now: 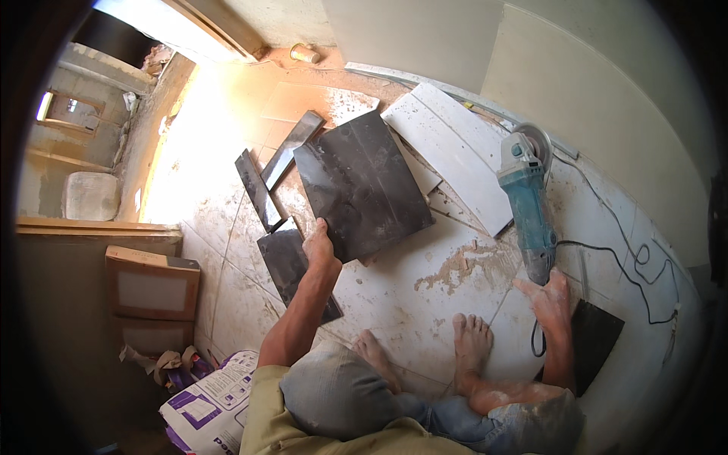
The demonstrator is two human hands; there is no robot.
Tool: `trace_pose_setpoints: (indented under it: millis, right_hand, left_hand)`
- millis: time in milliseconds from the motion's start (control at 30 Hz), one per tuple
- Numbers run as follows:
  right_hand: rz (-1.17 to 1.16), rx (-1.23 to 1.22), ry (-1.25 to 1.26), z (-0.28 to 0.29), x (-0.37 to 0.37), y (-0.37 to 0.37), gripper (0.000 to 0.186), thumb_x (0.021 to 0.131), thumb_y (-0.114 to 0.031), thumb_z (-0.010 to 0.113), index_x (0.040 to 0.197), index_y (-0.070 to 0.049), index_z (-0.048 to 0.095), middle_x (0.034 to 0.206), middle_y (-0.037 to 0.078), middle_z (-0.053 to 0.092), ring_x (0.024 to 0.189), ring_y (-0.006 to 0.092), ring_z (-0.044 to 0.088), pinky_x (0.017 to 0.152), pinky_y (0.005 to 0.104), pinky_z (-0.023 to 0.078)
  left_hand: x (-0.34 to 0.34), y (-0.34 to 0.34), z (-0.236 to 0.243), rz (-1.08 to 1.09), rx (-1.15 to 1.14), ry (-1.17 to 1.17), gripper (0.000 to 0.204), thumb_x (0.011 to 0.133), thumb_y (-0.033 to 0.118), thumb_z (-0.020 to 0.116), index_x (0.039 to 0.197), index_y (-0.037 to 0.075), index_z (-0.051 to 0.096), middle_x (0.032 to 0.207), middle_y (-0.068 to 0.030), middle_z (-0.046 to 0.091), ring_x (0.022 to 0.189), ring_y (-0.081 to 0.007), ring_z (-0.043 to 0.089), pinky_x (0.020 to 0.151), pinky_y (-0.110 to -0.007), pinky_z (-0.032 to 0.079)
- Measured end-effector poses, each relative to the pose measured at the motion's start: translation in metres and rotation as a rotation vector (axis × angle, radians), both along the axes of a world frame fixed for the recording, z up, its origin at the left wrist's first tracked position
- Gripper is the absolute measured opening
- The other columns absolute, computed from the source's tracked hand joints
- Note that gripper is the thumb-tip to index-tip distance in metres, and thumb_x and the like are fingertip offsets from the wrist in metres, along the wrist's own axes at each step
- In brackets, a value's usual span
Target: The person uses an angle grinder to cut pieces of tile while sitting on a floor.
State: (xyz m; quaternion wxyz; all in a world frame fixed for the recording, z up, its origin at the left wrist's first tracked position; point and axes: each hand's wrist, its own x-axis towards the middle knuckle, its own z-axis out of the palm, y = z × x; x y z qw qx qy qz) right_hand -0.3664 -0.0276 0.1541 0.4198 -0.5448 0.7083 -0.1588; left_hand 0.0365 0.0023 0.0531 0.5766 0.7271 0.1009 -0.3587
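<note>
A large square black tile (364,186), dusty with a pale line across it, is tilted over the floor. My left hand (321,246) is closed on its near left edge, thumb on top and fingers hidden beneath. To the right lies a teal angle grinder (526,205), its disc (537,140) at the far end. My right hand (550,299) is at the grinder's narrow tail, fingers around its end; part of the grip is hidden. Another black tile piece (292,262) lies under my left forearm, with narrow black strips (258,189) beyond it.
White tile panels (459,152) lie by the wall. A black cord (629,265) loops on the right, near a dark tile (595,337) beside my right forearm. A purple-and-white bag (216,402) and cardboard boxes (152,284) stand left. A cup (305,53) lies at the back.
</note>
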Motion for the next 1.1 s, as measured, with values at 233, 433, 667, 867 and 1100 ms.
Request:
trace_pose_setpoints:
  millis: [233,433,667,867,1100]
  right_hand:
    - [0.038,0.016,-0.019,-0.009,0.003,-0.011,0.039,0.070,-0.018,0.081,0.098,0.004,0.064,0.087,0.021,0.069,0.082,0.0321,0.068,0.078,0.0398,0.051]
    - [0.029,-0.038,-0.040,-0.009,-0.001,-0.011,0.040,0.071,-0.014,0.080,0.102,0.003,0.063,0.088,0.016,0.068,0.078,0.0247,0.063,0.073,0.0368,0.051]
    - [0.031,-0.091,0.021,-0.022,-0.004,-0.013,0.042,0.070,-0.016,0.081,0.103,0.003,0.064,0.090,0.016,0.070,0.081,0.0268,0.065,0.077,0.0380,0.051]
    - [0.117,-0.155,0.050,-0.034,0.006,-0.021,0.047,0.069,-0.027,0.084,0.093,0.005,0.060,0.088,0.026,0.067,0.084,0.0424,0.066,0.076,0.0446,0.051]
    - [0.163,-0.170,0.129,-0.044,0.022,-0.029,0.047,0.071,-0.028,0.083,0.094,0.004,0.057,0.088,0.026,0.067,0.088,0.0447,0.065,0.078,0.0489,0.050]
  left_hand:
    - [-0.015,-0.014,0.007,-0.219,-0.033,-0.076,0.022,0.099,0.020,0.058,0.107,0.000,0.060,0.102,-0.0113,0.063,0.086,-0.0227,0.063,0.074,-0.042,0.054]
    - [0.012,-0.017,-0.030,-0.549,0.038,-0.186,0.029,0.099,0.025,0.058,0.101,-0.003,0.059,0.092,-0.0127,0.063,0.075,-0.0219,0.065,0.062,-0.038,0.056]
    - [0.014,-0.037,0.017,-1.038,0.382,-0.598,0.044,0.097,0.032,0.059,0.075,-0.006,0.063,0.058,-0.0159,0.063,0.046,-0.0224,0.062,0.046,-0.036,0.050]
    - [0.014,-0.028,0.012,-1.071,0.418,-0.673,0.049,0.097,0.035,0.059,0.069,-0.005,0.062,0.054,-0.0155,0.063,0.045,-0.0217,0.062,0.047,-0.035,0.050]
    - [0.022,-0.023,-0.006,-1.111,0.499,-0.870,0.054,0.094,0.045,0.058,0.072,-0.004,0.063,0.065,-0.0229,0.065,0.063,-0.0358,0.068,0.064,-0.046,0.050]
